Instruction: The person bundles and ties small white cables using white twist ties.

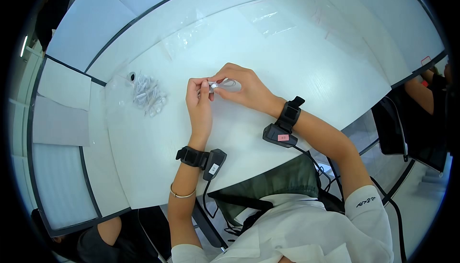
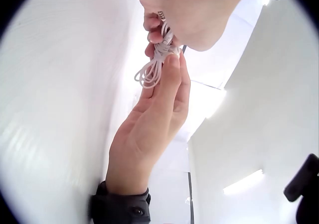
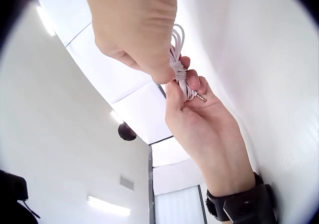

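A white audio cable [image 2: 148, 77], coiled into a small bundle and wrapped round its middle, is held between both hands above the white table [image 1: 268, 138]. My left hand [image 1: 199, 112] pinches one end of it between thumb and fingers. A metal jack plug [image 3: 201, 97] pokes out beside the left fingers in the right wrist view. From the other side, my right hand [image 1: 249, 86] grips the bundle with thumb and fingertips, near the wrapped part. Loose loops stick out on the right hand's side. The fingers hide part of the wrap.
At the left of the table lies a pile of white cables in clear wrapping [image 1: 147, 95], with a small dark round piece at its top left. Flat clear plastic bags [image 1: 270, 19] lie toward the back. White partition panels [image 1: 191, 2] stand around the table.
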